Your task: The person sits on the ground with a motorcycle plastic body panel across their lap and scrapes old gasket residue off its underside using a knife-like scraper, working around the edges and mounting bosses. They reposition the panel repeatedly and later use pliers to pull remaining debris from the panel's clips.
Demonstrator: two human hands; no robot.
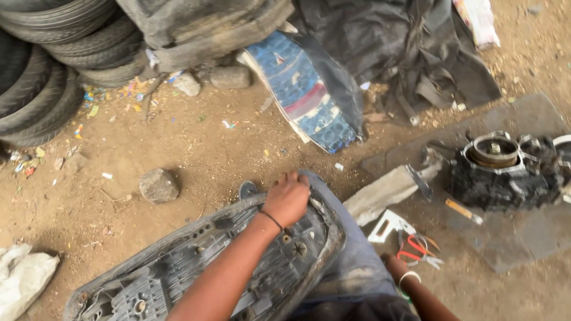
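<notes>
Seat base [196, 267] under left hand [288, 199], dirt ground [196, 148].

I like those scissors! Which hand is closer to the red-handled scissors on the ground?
Right. The right hand reaches down beside the red-handled scissors, while the left hand grips the rim of the upturned grey plastic seat base, farther away.

— What is that big thing in the near middle?

— A motorcycle seat [196, 267], turned upside down so its dark grey plastic base faces up, ribbed and dotted with holes and screws.

— How does it lie?

— Slanting, from the near left up toward the middle, its right end resting across a knee in blue jeans. The cover's worn edge wraps over the rim, dusty and frayed.
</notes>
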